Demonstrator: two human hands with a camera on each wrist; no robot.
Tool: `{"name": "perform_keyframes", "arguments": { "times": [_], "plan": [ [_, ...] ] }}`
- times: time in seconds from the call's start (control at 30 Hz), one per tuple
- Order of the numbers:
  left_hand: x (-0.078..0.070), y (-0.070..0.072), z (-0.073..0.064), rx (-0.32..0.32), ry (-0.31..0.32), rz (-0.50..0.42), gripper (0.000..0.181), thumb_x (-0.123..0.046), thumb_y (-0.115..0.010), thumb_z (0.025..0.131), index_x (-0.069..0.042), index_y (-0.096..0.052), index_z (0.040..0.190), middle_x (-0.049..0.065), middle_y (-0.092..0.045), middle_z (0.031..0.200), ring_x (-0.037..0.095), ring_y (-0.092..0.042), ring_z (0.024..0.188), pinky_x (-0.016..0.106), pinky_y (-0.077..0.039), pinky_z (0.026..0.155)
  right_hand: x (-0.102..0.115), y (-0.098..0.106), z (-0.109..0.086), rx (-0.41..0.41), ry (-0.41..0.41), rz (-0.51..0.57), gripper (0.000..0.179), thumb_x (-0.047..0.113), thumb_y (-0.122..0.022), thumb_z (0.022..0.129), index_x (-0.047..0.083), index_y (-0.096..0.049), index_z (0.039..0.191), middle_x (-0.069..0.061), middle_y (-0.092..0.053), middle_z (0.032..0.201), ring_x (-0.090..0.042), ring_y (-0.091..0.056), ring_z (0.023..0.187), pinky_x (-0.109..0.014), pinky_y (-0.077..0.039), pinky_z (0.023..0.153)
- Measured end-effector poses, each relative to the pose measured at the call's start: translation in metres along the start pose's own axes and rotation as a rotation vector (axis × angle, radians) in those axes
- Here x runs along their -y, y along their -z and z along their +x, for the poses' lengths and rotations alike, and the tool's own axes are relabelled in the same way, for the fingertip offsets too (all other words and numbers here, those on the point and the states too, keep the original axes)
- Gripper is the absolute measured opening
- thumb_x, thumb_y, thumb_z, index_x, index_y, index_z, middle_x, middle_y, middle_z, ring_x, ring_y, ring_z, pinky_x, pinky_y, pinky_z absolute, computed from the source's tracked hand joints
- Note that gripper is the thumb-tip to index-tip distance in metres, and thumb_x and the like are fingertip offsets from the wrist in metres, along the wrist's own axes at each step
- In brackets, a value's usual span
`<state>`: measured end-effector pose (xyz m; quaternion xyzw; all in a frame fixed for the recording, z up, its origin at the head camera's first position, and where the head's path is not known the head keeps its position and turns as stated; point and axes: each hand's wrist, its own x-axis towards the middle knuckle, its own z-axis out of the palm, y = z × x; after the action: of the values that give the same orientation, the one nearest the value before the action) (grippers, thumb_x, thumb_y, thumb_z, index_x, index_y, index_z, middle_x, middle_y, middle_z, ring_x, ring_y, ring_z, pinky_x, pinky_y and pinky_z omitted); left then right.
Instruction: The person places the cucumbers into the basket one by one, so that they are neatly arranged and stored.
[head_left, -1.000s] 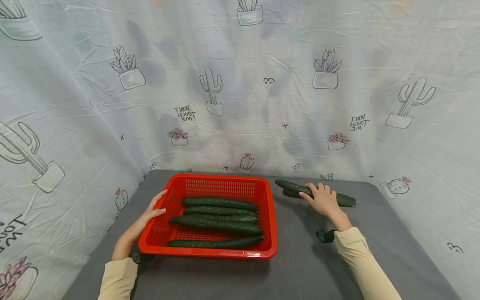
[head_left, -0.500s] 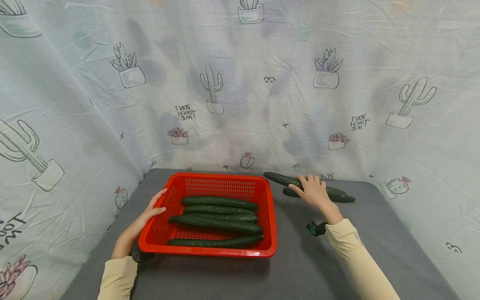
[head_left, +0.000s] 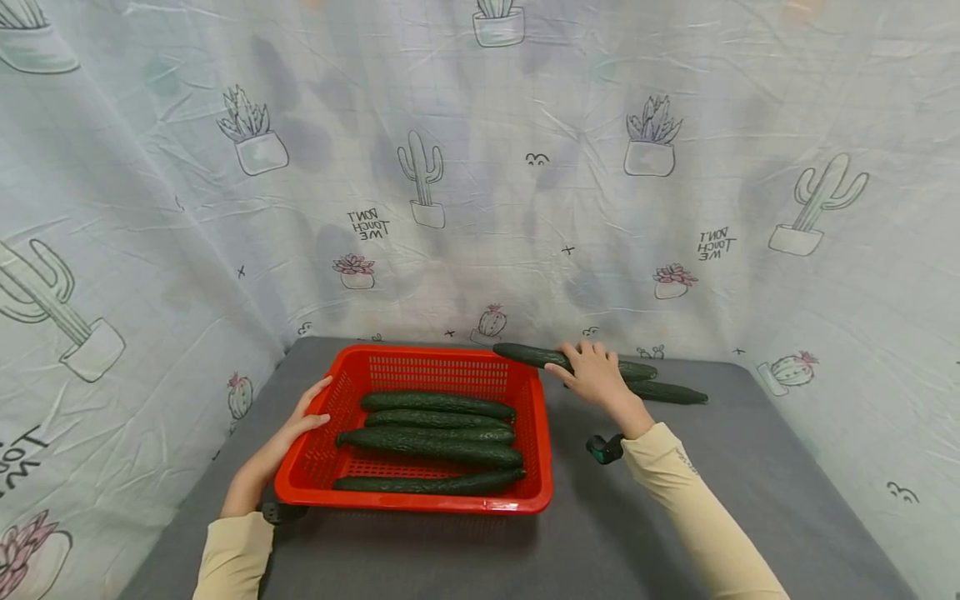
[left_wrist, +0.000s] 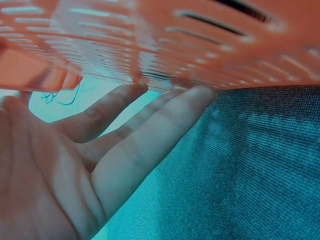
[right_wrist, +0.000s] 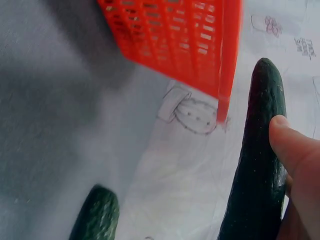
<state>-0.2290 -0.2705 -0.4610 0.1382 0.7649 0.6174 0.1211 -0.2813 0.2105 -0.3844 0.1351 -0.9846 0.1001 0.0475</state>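
A red plastic basket (head_left: pixel 412 501) with slotted walls holds several dark green cucumbers (head_left: pixel 442 450) lying side by side. At its left side my left hand (head_left: pixel 288 429) grips the rim, the thumb over the edge. In the left wrist view, straight fingers (left_wrist: pixel 150 132) touch the slotted outer wall from below. My right hand (head_left: pixel 596 375) holds a long cucumber (head_left: pixel 525 356) around its middle, its far tip overlapping the basket's back right corner. Below that hand, another cucumber (head_left: pixel 667 392) lies on the table, partly hidden.
The grey table (head_left: pixel 600 533) ends at the back against a hanging cloth (head_left: pixel 487 208) printed with cacti. More cloth hangs at the left and right sides.
My right hand has lifted one cucumber off the other and carried it left to the basket's back right corner. My left hand and the basket have stayed put.
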Motion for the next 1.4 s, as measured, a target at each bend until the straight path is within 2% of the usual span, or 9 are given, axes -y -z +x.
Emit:
{"name": "perform_keyframes", "arguments": {
  "times": [0.13, 0.3, 0.4, 0.57, 0.63, 0.7, 0.83, 0.93, 1.4],
  "plan": [
    [-0.001, 0.001, 0.0, 0.021, 0.006, -0.046, 0.061, -0.024, -0.034, 0.1, -0.03, 0.002, 0.149, 0.011, 0.004, 0.152, 0.035, -0.034, 0.125, 0.037, -0.046, 0.087, 0.014, -0.001, 0.005, 0.013, 0.021, -0.004, 0.054, 0.051, -0.045, 0.092, 0.014, -0.047, 0.132, -0.018, -0.046, 0.113, -0.036, -0.04, 0.1, -0.046, -0.028, 0.076],
    [0.0, 0.001, 0.002, 0.037, -0.008, -0.122, 0.062, -0.019, -0.035, 0.099, -0.025, 0.002, 0.149, 0.014, -0.004, 0.148, 0.017, -0.046, 0.117, 0.034, -0.048, 0.086, 0.032, -0.004, 0.01, 0.041, 0.042, -0.025, 0.054, 0.052, -0.043, 0.092, 0.017, -0.047, 0.133, -0.015, -0.046, 0.114, -0.033, -0.039, 0.098, -0.042, -0.025, 0.073],
    [0.003, 0.001, 0.006, 0.024, -0.089, -0.178, 0.06, -0.01, -0.037, 0.097, -0.028, -0.011, 0.148, 0.004, -0.022, 0.141, 0.006, -0.051, 0.109, 0.027, -0.048, 0.083, 0.042, -0.005, 0.014, 0.052, 0.051, -0.04, 0.053, 0.053, -0.043, 0.092, 0.019, -0.047, 0.133, -0.014, -0.046, 0.111, -0.03, -0.038, 0.092, -0.04, -0.022, 0.07],
    [0.012, 0.002, 0.019, 0.089, -0.382, -0.285, 0.064, 0.01, -0.036, 0.089, -0.033, -0.037, 0.137, -0.016, -0.046, 0.125, 0.002, -0.053, 0.104, 0.018, -0.047, 0.08, 0.054, -0.004, 0.017, 0.05, 0.071, -0.054, 0.053, 0.053, -0.042, 0.093, 0.019, -0.046, 0.133, -0.013, -0.046, 0.107, -0.028, -0.036, 0.088, -0.038, -0.022, 0.069],
    [0.013, 0.002, 0.021, 0.106, -0.424, -0.306, 0.066, 0.012, -0.034, 0.088, -0.033, -0.04, 0.136, -0.016, -0.049, 0.123, 0.002, -0.053, 0.104, 0.017, -0.046, 0.08, 0.058, -0.003, 0.018, 0.052, 0.076, -0.057, 0.053, 0.053, -0.041, 0.093, 0.019, -0.046, 0.134, -0.012, -0.046, 0.107, -0.028, -0.036, 0.089, -0.038, -0.022, 0.069],
    [0.012, 0.002, 0.02, 0.09, -0.4, -0.3, 0.065, 0.011, -0.035, 0.088, -0.033, -0.04, 0.136, -0.015, -0.047, 0.124, 0.002, -0.053, 0.104, 0.017, -0.046, 0.08, 0.062, -0.002, 0.019, 0.053, 0.076, -0.06, 0.053, 0.053, -0.041, 0.093, 0.019, -0.046, 0.133, -0.012, -0.045, 0.106, -0.028, -0.036, 0.088, -0.038, -0.022, 0.069],
    [0.005, 0.0, 0.007, 0.032, -0.143, -0.194, 0.058, -0.008, -0.037, 0.097, -0.03, -0.017, 0.146, -0.002, -0.027, 0.141, 0.007, -0.051, 0.109, 0.027, -0.048, 0.083, 0.071, 0.001, 0.021, 0.065, 0.066, -0.069, 0.055, 0.055, -0.038, 0.093, 0.02, -0.044, 0.134, -0.011, -0.044, 0.105, -0.028, -0.035, 0.088, -0.038, -0.022, 0.071],
    [0.001, 0.0, 0.0, 0.043, -0.015, -0.11, 0.061, -0.021, -0.035, 0.1, -0.028, 0.002, 0.149, 0.011, -0.003, 0.149, 0.018, -0.046, 0.117, 0.036, -0.048, 0.086, 0.078, 0.003, 0.023, 0.07, 0.067, -0.072, 0.056, 0.057, -0.036, 0.092, 0.021, -0.043, 0.136, -0.011, -0.044, 0.105, -0.027, -0.034, 0.089, -0.039, -0.022, 0.072],
    [0.001, 0.0, -0.001, 0.037, 0.001, -0.071, 0.06, -0.024, -0.033, 0.1, -0.03, 0.003, 0.149, 0.014, 0.001, 0.15, 0.041, -0.036, 0.122, 0.041, -0.047, 0.085, 0.113, -0.008, 0.028, 0.072, 0.095, -0.064, 0.056, 0.059, -0.035, 0.091, 0.023, -0.044, 0.133, -0.011, -0.042, 0.106, -0.026, -0.032, 0.088, -0.038, -0.022, 0.074]
  ]
}}
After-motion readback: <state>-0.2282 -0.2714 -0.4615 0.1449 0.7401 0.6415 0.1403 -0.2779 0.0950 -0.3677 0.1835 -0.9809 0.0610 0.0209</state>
